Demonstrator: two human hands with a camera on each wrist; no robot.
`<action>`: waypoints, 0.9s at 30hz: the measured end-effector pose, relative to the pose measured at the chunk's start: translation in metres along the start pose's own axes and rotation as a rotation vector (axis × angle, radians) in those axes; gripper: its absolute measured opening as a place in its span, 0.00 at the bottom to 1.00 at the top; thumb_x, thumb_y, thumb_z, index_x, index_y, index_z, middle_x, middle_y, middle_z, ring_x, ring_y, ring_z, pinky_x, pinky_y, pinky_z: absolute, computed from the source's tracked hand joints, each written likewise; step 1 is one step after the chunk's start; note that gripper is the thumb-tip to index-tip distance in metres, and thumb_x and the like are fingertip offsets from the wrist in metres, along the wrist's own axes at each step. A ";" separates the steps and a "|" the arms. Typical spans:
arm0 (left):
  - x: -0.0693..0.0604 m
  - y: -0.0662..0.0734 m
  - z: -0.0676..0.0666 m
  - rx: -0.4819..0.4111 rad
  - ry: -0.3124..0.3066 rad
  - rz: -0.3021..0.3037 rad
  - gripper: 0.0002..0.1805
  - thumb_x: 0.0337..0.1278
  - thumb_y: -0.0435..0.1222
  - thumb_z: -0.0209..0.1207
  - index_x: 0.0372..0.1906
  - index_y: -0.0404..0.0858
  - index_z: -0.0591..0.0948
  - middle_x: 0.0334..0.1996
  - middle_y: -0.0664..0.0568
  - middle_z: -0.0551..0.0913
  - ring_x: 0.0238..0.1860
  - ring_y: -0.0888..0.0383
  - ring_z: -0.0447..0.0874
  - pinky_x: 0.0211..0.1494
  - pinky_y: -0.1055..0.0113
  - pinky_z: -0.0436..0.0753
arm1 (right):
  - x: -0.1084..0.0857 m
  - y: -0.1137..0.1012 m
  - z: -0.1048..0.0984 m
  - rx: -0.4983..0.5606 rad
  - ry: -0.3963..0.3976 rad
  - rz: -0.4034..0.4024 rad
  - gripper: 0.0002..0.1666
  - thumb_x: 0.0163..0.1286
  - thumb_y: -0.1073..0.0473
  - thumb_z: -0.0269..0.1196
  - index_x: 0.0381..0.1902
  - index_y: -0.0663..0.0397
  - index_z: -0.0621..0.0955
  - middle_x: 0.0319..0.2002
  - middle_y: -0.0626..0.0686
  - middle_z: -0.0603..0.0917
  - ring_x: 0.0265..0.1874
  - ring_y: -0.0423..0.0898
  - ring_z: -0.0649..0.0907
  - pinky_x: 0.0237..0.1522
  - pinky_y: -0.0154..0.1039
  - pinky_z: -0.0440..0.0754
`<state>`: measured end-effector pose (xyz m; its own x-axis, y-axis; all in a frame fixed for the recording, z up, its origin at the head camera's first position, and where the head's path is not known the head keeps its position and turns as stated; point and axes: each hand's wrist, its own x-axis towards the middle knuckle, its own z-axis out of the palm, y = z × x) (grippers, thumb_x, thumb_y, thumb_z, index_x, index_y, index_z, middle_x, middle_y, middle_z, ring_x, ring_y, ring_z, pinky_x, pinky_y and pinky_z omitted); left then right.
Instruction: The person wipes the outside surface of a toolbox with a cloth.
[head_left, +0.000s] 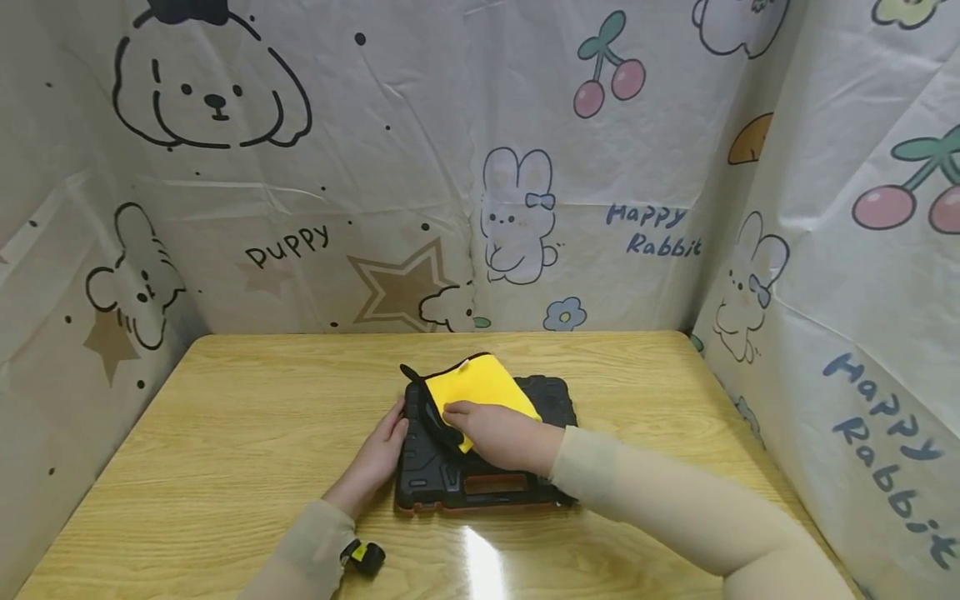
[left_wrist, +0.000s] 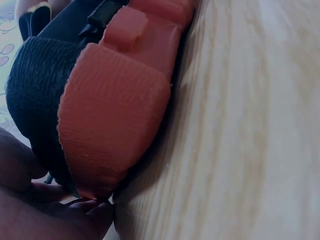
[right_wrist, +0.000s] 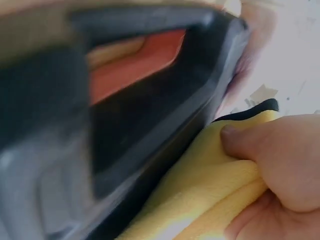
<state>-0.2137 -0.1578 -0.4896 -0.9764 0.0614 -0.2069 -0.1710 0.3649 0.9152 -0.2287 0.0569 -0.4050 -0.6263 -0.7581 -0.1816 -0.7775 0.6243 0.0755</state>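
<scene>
A black hard plastic carry case (head_left: 431,471) with an orange-red lower half (left_wrist: 117,105) lies flat on the table, its handle toward me. My left hand (head_left: 377,457) holds the case's left side; the left wrist view shows its fingers (left_wrist: 85,215) at the case's corner. In my right hand (head_left: 510,437) is a yellow cloth (head_left: 483,387) with a dark edge, pinched under the thumb and lying against the top of the case. The right wrist view shows the cloth (right_wrist: 200,185) bunched in folds beside the case handle (right_wrist: 145,20). Part of the lid is hidden under the cloth and right forearm.
The wood-grain table (head_left: 247,417) extends around the case. Printed sheets (head_left: 420,108) with cartoon animals and cherries hang at the back and both sides. A black and yellow wrist strap piece (head_left: 366,557) sits at my left cuff.
</scene>
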 end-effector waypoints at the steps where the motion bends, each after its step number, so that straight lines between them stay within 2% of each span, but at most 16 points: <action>1: 0.000 0.000 0.000 0.002 -0.004 -0.003 0.32 0.85 0.42 0.37 0.84 0.39 0.48 0.83 0.37 0.47 0.83 0.36 0.41 0.83 0.38 0.45 | -0.002 -0.003 0.000 -0.016 -0.002 -0.007 0.28 0.78 0.62 0.59 0.74 0.55 0.73 0.73 0.51 0.75 0.67 0.40 0.79 0.65 0.31 0.79; 5: -0.001 0.000 -0.001 0.012 -0.014 -0.002 0.32 0.85 0.42 0.36 0.84 0.40 0.47 0.83 0.37 0.46 0.83 0.37 0.41 0.83 0.38 0.45 | -0.012 -0.017 -0.004 -0.121 -0.027 -0.049 0.31 0.77 0.57 0.63 0.74 0.54 0.73 0.73 0.49 0.75 0.64 0.38 0.81 0.59 0.26 0.81; 8: -0.001 0.000 -0.001 0.020 -0.006 -0.004 0.32 0.85 0.42 0.36 0.84 0.36 0.47 0.83 0.35 0.46 0.83 0.36 0.41 0.83 0.38 0.45 | -0.022 -0.027 -0.007 -0.202 -0.036 -0.092 0.32 0.76 0.53 0.65 0.74 0.53 0.72 0.72 0.48 0.75 0.62 0.37 0.82 0.55 0.24 0.82; 15: 0.000 0.000 0.000 -0.010 0.010 0.034 0.31 0.84 0.37 0.37 0.83 0.35 0.49 0.82 0.34 0.49 0.83 0.36 0.43 0.83 0.40 0.46 | -0.043 -0.044 -0.008 -0.357 0.014 -0.205 0.28 0.77 0.60 0.62 0.73 0.51 0.75 0.70 0.46 0.78 0.63 0.35 0.81 0.51 0.20 0.81; 21: 0.000 -0.003 -0.001 -0.037 0.009 0.026 0.31 0.85 0.39 0.37 0.84 0.37 0.48 0.83 0.34 0.47 0.83 0.36 0.42 0.83 0.39 0.45 | -0.055 -0.049 -0.006 -0.319 0.037 -0.265 0.29 0.76 0.61 0.64 0.73 0.51 0.75 0.70 0.47 0.78 0.60 0.35 0.82 0.51 0.20 0.81; 27: 0.001 -0.003 0.000 -0.033 0.011 0.028 0.32 0.85 0.39 0.38 0.84 0.36 0.49 0.82 0.33 0.47 0.83 0.35 0.41 0.83 0.39 0.45 | -0.064 -0.052 -0.006 -0.279 0.052 -0.257 0.29 0.75 0.61 0.65 0.72 0.51 0.76 0.70 0.47 0.78 0.61 0.34 0.81 0.49 0.19 0.81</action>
<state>-0.2146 -0.1586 -0.4923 -0.9823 0.0605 -0.1773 -0.1477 0.3322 0.9316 -0.1490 0.0719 -0.3914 -0.4051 -0.8965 -0.1794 -0.8906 0.3426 0.2989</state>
